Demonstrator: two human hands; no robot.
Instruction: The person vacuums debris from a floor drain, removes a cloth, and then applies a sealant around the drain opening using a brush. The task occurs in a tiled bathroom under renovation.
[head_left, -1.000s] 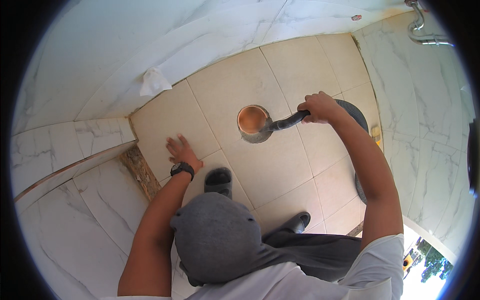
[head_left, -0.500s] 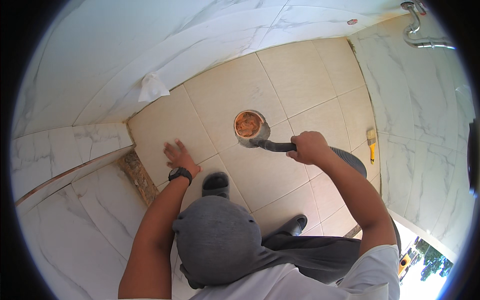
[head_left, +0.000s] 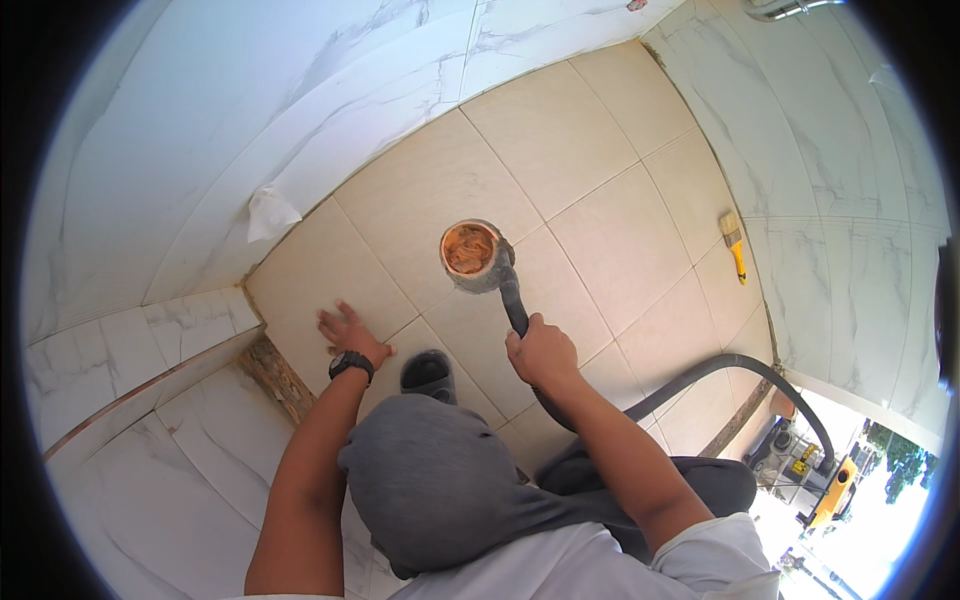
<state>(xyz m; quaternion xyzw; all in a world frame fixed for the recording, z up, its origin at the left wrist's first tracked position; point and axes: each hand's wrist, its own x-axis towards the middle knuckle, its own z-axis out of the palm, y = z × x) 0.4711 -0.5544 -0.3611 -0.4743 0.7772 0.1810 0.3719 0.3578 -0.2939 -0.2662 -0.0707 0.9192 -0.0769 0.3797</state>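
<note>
My right hand (head_left: 545, 352) is closed around the black handle of a vacuum hose (head_left: 513, 305). The hose's far end rests at the right edge of a round floor opening (head_left: 469, 248), a pipe end with an orange rim and a crumpled brownish-orange filling, ringed by rough grey mortar. From my hand the ribbed black hose (head_left: 740, 362) runs back under my forearm and curves out toward the doorway at the right. My left hand (head_left: 352, 335), with a black watch on the wrist, lies flat on the beige floor tiles (head_left: 385, 235), fingers spread, holding nothing.
A yellow-handled paintbrush (head_left: 733, 248) lies by the right wall. White crumpled paper or plastic (head_left: 271, 213) sits against the marbled wall at the left. My sandal (head_left: 428, 374) stands near my left hand. Machinery with yellow parts (head_left: 835, 490) shows outside the doorway at the lower right.
My right hand has swung left and nearer to me, so the hose end now sits right of the opening instead of below it. More hose shows; my left hand stays on the floor.
</note>
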